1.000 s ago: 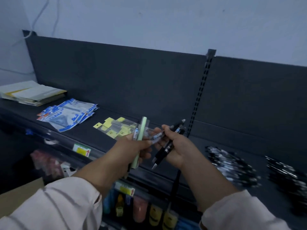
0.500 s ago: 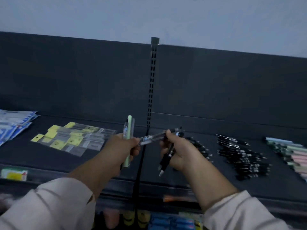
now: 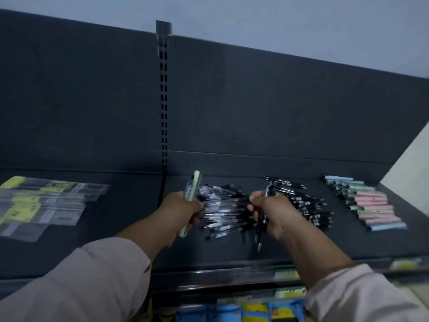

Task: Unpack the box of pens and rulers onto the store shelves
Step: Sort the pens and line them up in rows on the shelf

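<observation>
My left hand point(image 3: 183, 209) grips a pale green pen point(image 3: 193, 187) together with a clear pen, both standing nearly upright. My right hand point(image 3: 270, 209) grips a few black pens point(image 3: 261, 231) whose tips point down toward me. Both hands hover above the dark shelf point(image 3: 130, 228), over a loose heap of clear pens point(image 3: 220, 205). Right of it lies a pile of black pens point(image 3: 306, 203), and further right a row of pastel pink, green and blue pens point(image 3: 369, 205).
Clear packets with yellow labels point(image 3: 41, 203) lie on the shelf's left section. A slotted upright point(image 3: 163, 94) splits the dark back panel. Price tags point(image 3: 286, 274) line the shelf's front edge, with colourful goods point(image 3: 255, 312) on the shelf below.
The view has swung right and closer to the shelf. The clear pen that bridged both hands is gone from between them, and my hands have moved apart over the heap of clear pens.
</observation>
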